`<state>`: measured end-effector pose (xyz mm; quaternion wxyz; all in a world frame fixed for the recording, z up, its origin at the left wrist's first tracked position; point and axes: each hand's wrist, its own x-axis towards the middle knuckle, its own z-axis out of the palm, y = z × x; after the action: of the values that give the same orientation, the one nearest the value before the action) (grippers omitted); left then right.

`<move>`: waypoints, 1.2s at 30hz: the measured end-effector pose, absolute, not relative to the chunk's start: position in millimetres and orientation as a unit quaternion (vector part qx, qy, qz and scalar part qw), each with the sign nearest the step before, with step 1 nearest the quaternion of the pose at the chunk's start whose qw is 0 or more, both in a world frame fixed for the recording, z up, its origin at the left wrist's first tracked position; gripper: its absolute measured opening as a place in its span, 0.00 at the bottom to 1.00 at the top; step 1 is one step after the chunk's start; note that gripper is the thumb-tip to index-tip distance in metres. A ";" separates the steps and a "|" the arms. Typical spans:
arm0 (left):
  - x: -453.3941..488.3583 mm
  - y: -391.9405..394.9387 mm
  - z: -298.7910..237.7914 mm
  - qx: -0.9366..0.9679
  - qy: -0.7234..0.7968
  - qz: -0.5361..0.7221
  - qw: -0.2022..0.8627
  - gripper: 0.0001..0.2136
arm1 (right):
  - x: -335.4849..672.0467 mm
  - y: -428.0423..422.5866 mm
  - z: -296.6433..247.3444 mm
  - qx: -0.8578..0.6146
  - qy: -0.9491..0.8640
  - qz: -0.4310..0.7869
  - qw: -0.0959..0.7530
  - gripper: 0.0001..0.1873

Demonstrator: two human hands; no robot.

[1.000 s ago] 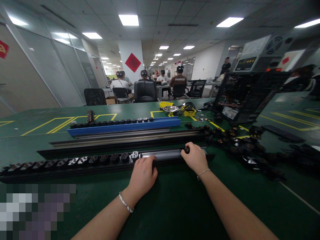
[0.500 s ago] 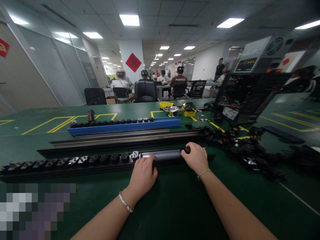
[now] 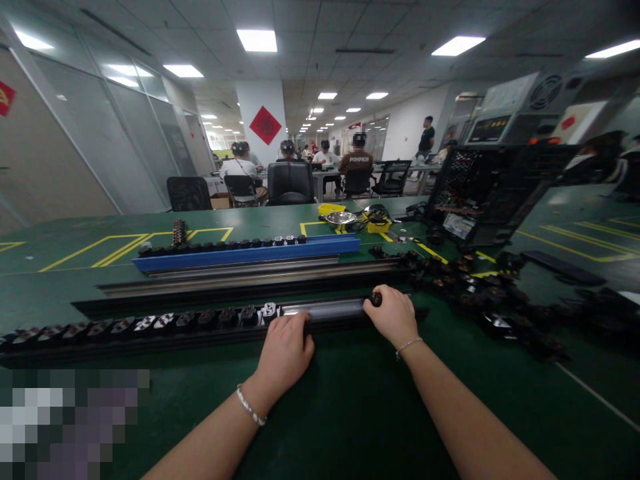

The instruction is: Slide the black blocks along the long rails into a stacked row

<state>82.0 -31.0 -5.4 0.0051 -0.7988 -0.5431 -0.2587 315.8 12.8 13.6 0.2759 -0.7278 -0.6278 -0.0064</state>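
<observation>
A long black rail (image 3: pixel 330 327) lies across the green table before me, with a shiny strip along its open stretch. Several black socket-like modules (image 3: pixel 186 319) sit in a row on its left part. A white module (image 3: pixel 271 311) ends that row. Just right of it, my left hand (image 3: pixel 286 350) is closed over the rail's near edge, fingers on top and thumb lower; some fingertips are hidden. Toward the rail's right end, my right hand (image 3: pixel 395 313) pinches a small dark module (image 3: pixel 376 299), mostly covered by the fingers.
Behind lie more black rails (image 3: pixel 250 283) and a blue rail (image 3: pixel 250 255) with modules. Loose black modules (image 3: pixel 480 287) are heaped at right, near an open computer case (image 3: pixel 480 193). A metal bowl (image 3: pixel 341 219) and yellow bins (image 3: pixel 376 223) stand farther back. People sit beyond.
Both hands keep almost the same places on the rail and the dark module. The view has shifted slightly.
</observation>
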 end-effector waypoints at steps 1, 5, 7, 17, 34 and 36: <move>82.2 -31.0 -4.9 -0.799 -0.544 -0.258 0.006 0.15 | 315.8 12.8 13.7 -0.727 -0.628 -0.007 0.276 0.07; 82.9 -31.7 -2.4 -0.798 -0.545 -0.256 0.000 0.14 | 314.9 12.7 14.3 -0.728 -0.628 -0.012 0.273 0.07; 82.7 -32.1 -1.9 -0.799 -0.544 -0.256 -0.001 0.14 | 314.8 12.8 14.6 -0.730 -0.628 -0.010 0.270 0.08; 82.2 -30.9 -5.1 -0.798 -0.545 -0.257 0.002 0.15 | 324.6 14.4 12.3 -0.739 -0.614 0.010 0.278 0.10; 82.1 -31.2 -4.5 -0.798 -0.544 -0.261 -0.009 0.15 | 325.6 12.9 15.4 -0.745 -0.611 -0.005 0.269 0.11; 82.0 -31.3 -4.3 -0.798 -0.543 -0.260 -0.012 0.15 | 326.2 13.3 15.2 -0.744 -0.611 -0.006 0.269 0.10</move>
<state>82.0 -31.3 -4.3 -0.0117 -0.7982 -0.5433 -0.2599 326.2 13.3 15.2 0.2686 -0.7443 -0.6115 -0.0063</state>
